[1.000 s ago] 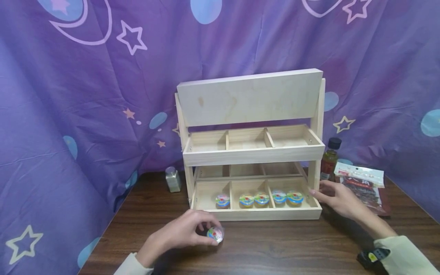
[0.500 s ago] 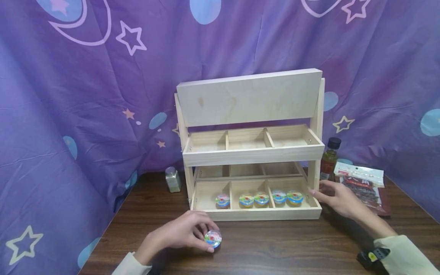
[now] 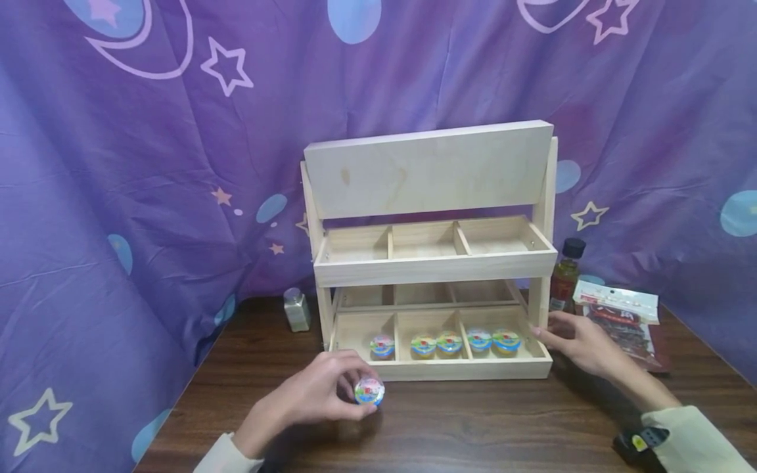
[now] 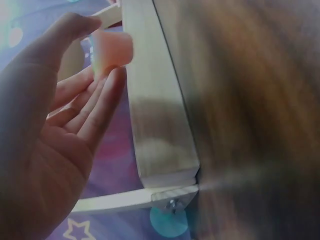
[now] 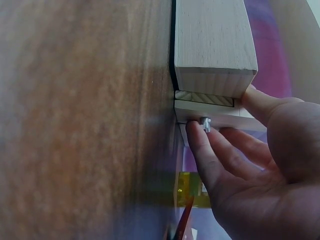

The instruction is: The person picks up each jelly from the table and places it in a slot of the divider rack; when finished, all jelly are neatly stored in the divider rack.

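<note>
We see the left hand [image 3: 313, 397] near the front edge of the wooden table [image 3: 485, 427], fingers pinching a small jelly cup [image 3: 369, 391] lifted just off the tabletop, close in front of the rack's lower tray; the left wrist view shows the cup [image 4: 112, 49] caught between thumb and fingertips, beside the tray's front board. The right hand [image 3: 582, 345] rests against the right end of the two-tier wooden rack [image 3: 432, 263]; fingers fairly straight, steadying it, grasping nothing; the right wrist view shows fingertips [image 5: 197, 137] touching the side post by a screw. Lower tray count: one cup [image 3: 382, 345] in the left compartment, two in the middle [image 3: 436, 343], two in the right [image 3: 492, 339]; upper tray looks bare. We judge five cups stowed and the sixth in hand, the left compartment being the one short. Off to the sides: a shaker jar [image 3: 297, 309] left of the rack; a dark-capped bottle [image 3: 566, 274] and a snack packet [image 3: 621, 315] to its right.
</note>
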`<state>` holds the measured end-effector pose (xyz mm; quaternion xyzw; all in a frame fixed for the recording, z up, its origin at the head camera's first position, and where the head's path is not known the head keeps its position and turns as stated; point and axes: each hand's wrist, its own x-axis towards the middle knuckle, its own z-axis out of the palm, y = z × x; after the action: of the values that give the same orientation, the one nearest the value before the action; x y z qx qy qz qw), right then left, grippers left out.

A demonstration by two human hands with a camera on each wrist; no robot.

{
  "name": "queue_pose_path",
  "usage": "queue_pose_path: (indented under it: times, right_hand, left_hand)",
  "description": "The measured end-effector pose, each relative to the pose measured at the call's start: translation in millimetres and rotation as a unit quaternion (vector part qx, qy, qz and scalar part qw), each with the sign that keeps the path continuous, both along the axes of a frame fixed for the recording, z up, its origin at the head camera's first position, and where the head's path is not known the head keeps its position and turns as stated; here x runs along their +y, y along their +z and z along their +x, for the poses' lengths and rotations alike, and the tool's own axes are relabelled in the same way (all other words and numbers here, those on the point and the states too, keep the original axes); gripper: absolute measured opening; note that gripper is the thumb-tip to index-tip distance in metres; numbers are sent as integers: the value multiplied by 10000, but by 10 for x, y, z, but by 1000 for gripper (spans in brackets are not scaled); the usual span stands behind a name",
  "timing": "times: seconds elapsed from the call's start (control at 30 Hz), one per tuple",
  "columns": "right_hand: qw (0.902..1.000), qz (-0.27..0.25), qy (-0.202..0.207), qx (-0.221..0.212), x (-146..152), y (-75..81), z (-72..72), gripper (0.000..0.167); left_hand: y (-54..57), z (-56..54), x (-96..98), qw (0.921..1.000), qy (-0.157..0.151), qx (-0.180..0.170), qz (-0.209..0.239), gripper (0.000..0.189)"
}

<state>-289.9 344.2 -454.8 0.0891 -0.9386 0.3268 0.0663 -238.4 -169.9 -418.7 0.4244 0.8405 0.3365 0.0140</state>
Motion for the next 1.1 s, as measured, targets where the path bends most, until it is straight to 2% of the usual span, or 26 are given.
queue_pose_path:
  times: [0.17, 0.3, 0.43, 0.67, 0.87, 1.1]
  right_hand:
    - [10000, 15, 27, 58, -5, 2, 0, 56]
    - [10000, -11, 32, 63, -12, 9, 2, 56]
    - [10000, -19, 48, 43, -18, 10, 1, 56]
    - [9995, 168, 83, 261, -29, 24, 21, 53]
    - [9980, 312, 85, 536, -59, 21, 32, 49]
    - [9974, 454, -31, 556, -46, 16, 15, 38]
  left_hand:
    - [57, -115, -58, 9975, 344, 482, 381, 38]
    - [76, -216, -84, 9924, 738, 909, 376, 38]
    - [84, -315, -70, 9883, 1018, 1074, 375, 37]
    - [75, -469, -56, 9861, 1475, 743, 203, 38]
    - [100, -521, -39, 9846, 1698, 395, 106, 40]
    - [106, -540, -1, 9803, 1916, 440, -178, 42]
